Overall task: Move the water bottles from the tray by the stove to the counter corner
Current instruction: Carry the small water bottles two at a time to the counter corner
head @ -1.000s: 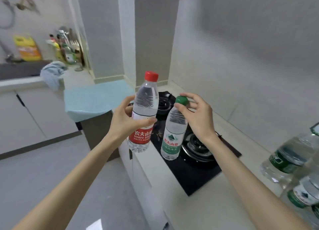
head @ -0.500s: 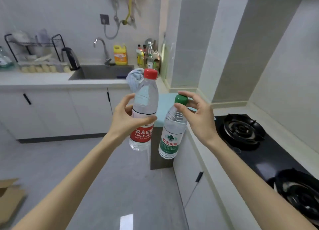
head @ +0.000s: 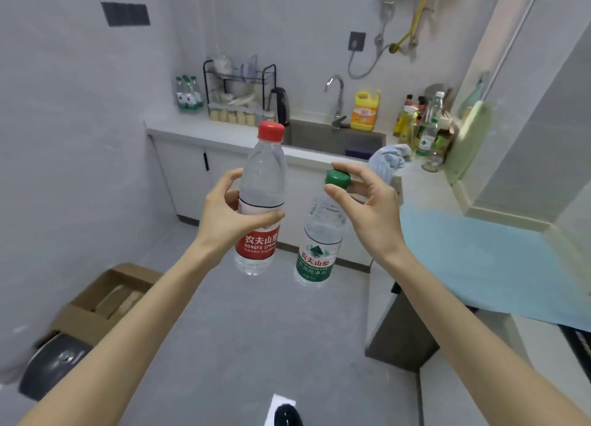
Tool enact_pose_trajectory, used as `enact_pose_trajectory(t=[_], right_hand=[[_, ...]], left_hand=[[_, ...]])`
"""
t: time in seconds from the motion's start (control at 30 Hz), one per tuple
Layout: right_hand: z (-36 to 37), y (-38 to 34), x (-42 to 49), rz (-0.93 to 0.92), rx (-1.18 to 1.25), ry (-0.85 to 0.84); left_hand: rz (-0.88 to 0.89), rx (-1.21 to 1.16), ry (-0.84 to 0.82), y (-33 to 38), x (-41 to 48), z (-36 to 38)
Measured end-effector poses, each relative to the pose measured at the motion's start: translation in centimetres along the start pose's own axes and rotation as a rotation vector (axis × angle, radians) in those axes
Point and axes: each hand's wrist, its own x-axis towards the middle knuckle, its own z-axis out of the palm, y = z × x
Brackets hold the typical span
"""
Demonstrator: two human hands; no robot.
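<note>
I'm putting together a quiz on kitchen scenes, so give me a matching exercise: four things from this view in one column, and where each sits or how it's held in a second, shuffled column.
Things
1. red-capped bottle
2. green-capped bottle
3. yellow jug
4. cardboard box

Places or states
A. on the floor
B. gripped round its body by the left hand
C. beside the tap
D. pinched at its cap by the right hand

Pairs: 1-B, 2-D, 3-C, 4-A
</note>
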Motion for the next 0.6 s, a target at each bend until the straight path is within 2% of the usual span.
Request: enact_pose_trajectory(t=[0.37, 0.6], right_hand=[[15.1, 5.8, 15.6, -0.033, 0.128, -0.246], [23.9, 8.6, 25.3, -0.092, 0.165, -0.329]], left_hand=[[-0.064, 0.077, 0.274, -6.9, 13.9, -9.9], [-0.125, 0.102, 0.402, -10.0, 22.0, -15.3]])
